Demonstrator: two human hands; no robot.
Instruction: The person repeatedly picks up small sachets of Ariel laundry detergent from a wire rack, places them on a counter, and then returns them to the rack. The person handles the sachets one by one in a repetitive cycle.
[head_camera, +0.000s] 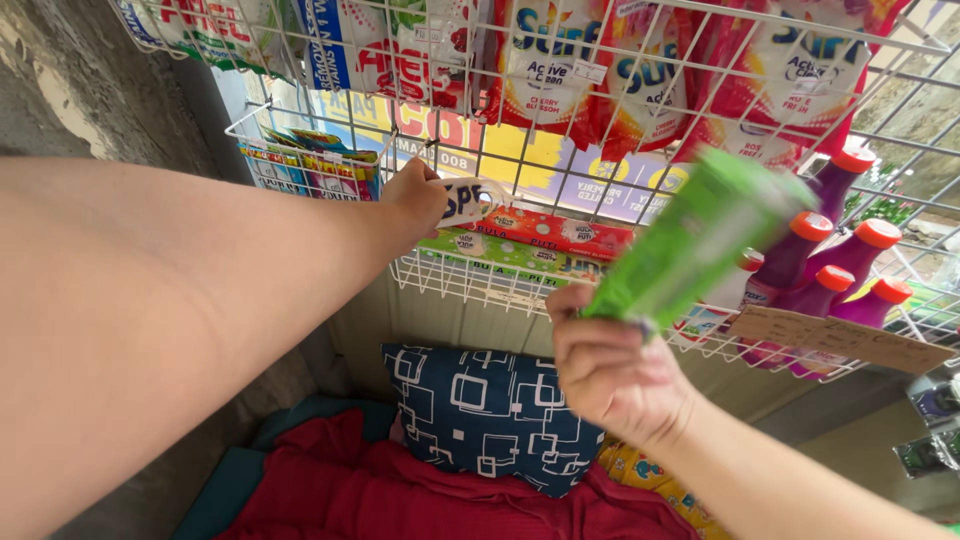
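Observation:
My left hand reaches far forward to the white wire rack and pinches a small white sachet at the rack's back. My right hand is lower and nearer, shut on a green packet that is blurred and tilted up to the right. The green packet overlaps several purple bottles with orange caps standing in the wire basket at the right. Flat red and green packets lie on the wire shelf just beyond my left hand.
Red and white detergent sachets hang behind the upper wire grid. A brown cardboard tag hangs on the basket front. Below are a blue patterned pillow and red cloth. A grey wall stands at the left.

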